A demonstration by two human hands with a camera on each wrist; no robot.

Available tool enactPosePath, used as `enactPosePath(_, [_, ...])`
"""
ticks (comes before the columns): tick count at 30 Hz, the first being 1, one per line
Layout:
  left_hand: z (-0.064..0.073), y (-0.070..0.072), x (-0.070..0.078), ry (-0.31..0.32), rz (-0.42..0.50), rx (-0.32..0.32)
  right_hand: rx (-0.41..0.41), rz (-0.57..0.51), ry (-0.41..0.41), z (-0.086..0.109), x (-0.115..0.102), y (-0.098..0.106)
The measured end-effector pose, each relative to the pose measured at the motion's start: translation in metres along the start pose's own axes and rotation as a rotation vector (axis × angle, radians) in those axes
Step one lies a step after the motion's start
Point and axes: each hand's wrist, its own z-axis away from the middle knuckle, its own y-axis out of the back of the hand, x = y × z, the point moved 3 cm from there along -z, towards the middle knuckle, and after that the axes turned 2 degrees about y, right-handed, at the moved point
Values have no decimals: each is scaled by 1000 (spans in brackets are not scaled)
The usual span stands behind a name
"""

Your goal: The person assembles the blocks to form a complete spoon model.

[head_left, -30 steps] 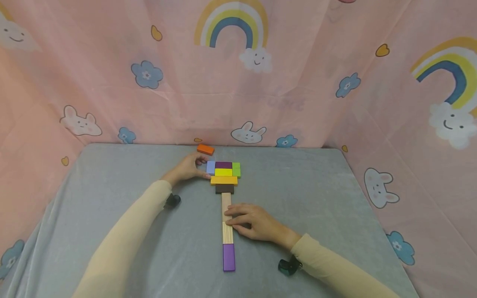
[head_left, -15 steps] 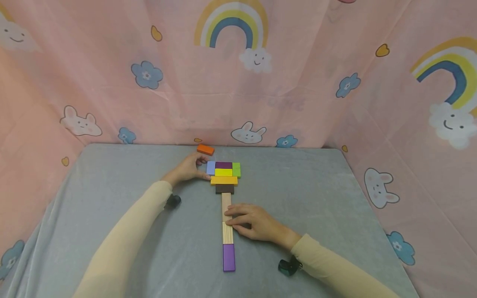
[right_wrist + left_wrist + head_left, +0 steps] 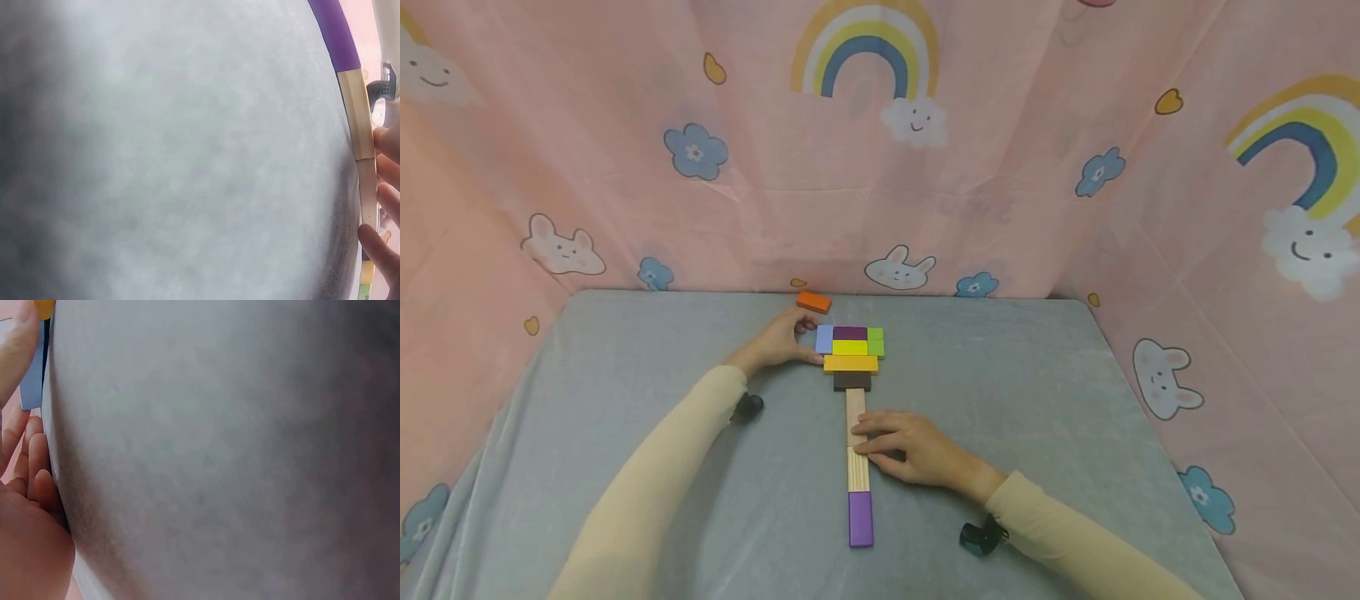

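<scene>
In the head view my left hand (image 3: 777,340) pinches a light blue block (image 3: 824,339) endways between thumb and index finger. Against that block lie a dark purple block (image 3: 850,332), a yellow block (image 3: 850,347) and light green blocks (image 3: 876,342). An orange-yellow bar (image 3: 851,364) runs just below them, then a dark brown block (image 3: 852,381). My right hand (image 3: 917,450) rests its extended fingers on a plain wooden block (image 3: 856,408), near its joint with a ridged wooden block (image 3: 858,475). A purple block (image 3: 340,37) ends this column.
A separate orange block (image 3: 813,302) lies at the back table edge, just beyond my left hand. Grey cloth (image 3: 1037,392) covers the table. Behind it hangs a pink printed curtain (image 3: 1000,125).
</scene>
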Motion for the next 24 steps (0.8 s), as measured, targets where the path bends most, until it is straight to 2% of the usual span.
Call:
enactPosePath(13, [3,3,2,17,20,-18,-16,-14,-42,0,-1,1])
enactPosePath(24, [3,3,1,29,38,-22,-7,-7,-21,0,-1,1])
